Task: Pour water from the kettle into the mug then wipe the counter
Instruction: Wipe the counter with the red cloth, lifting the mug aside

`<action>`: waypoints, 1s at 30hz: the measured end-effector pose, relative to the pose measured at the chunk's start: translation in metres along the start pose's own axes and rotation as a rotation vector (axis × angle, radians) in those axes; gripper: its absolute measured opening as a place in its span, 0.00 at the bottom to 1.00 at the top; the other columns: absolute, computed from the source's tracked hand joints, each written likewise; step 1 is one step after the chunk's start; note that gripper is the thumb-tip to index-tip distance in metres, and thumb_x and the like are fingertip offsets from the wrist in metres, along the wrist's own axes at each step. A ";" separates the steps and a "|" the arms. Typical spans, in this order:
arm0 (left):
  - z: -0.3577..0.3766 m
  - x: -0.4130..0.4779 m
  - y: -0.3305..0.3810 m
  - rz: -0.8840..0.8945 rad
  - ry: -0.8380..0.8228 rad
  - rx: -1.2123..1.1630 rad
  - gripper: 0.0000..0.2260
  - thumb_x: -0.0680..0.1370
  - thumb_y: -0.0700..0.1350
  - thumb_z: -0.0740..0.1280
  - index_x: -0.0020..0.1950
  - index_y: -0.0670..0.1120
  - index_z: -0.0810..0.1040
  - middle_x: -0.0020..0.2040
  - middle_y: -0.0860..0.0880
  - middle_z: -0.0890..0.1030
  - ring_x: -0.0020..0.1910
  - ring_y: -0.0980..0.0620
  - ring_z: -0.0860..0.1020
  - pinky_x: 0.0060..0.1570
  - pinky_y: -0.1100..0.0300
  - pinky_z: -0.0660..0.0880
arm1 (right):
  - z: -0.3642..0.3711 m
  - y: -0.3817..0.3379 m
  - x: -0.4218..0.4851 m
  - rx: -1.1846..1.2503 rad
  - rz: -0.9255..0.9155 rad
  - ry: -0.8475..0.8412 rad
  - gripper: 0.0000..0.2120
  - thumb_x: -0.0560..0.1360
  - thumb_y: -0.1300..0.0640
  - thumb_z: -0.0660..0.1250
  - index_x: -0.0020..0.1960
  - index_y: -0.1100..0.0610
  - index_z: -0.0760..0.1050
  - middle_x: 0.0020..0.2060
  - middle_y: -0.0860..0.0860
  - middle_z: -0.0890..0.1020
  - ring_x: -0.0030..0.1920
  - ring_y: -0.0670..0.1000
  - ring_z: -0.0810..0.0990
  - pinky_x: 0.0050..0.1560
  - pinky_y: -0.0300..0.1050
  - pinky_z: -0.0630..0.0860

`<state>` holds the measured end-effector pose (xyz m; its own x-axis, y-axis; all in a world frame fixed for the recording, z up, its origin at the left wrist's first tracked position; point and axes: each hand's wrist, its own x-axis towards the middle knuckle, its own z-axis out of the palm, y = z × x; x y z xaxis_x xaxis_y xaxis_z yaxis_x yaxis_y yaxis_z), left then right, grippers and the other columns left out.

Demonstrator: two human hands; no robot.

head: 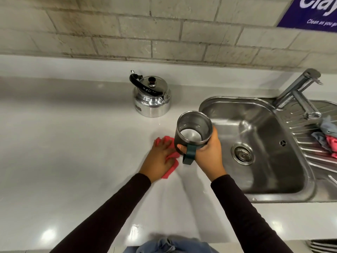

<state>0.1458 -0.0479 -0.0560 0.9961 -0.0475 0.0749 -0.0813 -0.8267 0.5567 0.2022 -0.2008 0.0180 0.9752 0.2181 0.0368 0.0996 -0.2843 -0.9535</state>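
Observation:
A shiny steel kettle (151,96) with a black handle stands upright on the white counter (73,143), near the back wall. My right hand (207,152) grips a dark metal mug (193,132) by its body, lifted above the counter beside the sink; its dark green handle points toward me and some water shows at its bottom. My left hand (160,157) lies flat on a red cloth (170,165), pressing it onto the counter just left of the mug.
A steel sink (255,143) with a drain sits to the right, a chrome tap (299,94) behind it. Grey and pink cloths (328,137) lie on the draining board. A tiled wall runs along the back. Stacked plates (322,245) show at the bottom right.

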 end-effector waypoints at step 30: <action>-0.009 -0.145 -0.001 0.041 0.028 -0.015 0.16 0.72 0.52 0.68 0.58 0.52 0.79 0.60 0.51 0.81 0.65 0.56 0.70 0.74 0.62 0.55 | 0.086 0.010 -0.010 0.041 0.026 -0.355 0.45 0.55 0.63 0.83 0.61 0.41 0.62 0.58 0.44 0.76 0.58 0.43 0.77 0.56 0.32 0.74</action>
<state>0.0013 -0.0352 -0.0602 0.9905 -0.0656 0.1213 -0.1232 -0.8157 0.5652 0.1771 -0.1259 -0.0179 0.8472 0.5242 -0.0866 0.0608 -0.2575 -0.9644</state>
